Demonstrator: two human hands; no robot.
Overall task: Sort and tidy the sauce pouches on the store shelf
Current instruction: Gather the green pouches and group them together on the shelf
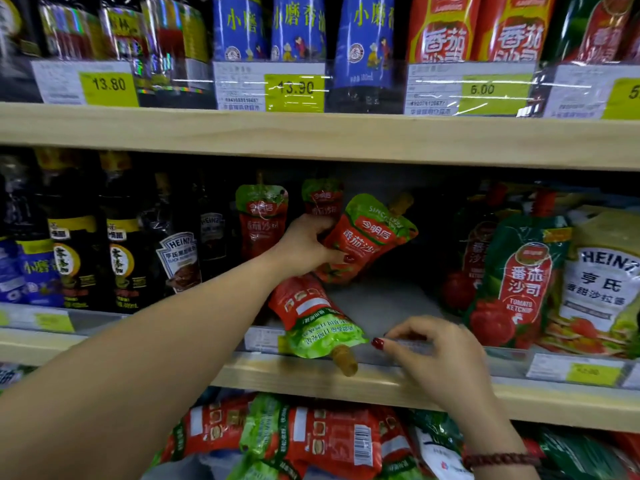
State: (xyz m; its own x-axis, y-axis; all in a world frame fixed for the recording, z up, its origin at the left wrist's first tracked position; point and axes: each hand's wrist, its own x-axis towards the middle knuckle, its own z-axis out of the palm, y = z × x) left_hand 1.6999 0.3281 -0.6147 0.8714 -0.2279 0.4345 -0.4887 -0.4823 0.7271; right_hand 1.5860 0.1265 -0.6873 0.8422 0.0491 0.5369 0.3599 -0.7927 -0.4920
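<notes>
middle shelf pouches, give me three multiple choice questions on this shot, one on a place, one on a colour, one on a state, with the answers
1. Where does the fallen pouch lie?
A. on the top shelf
B. at the front edge of the middle shelf, spout hanging over
C. in the right hand

2. What colour is the cap of that fallen pouch?
A. blue
B. white
C. brownish tan

3. What is the left hand doing?
A. gripping a tilted red and green pouch
B. hanging open, apart from everything
C. holding a dark bottle

Answers:
1 B, it lies upside down on the middle shelf with its spout past the price rail.
2 C, the cap is tan against the pale wood.
3 A, its fingers wrap the tilted pouch, while the right hand holds nothing at the shelf edge.
</notes>
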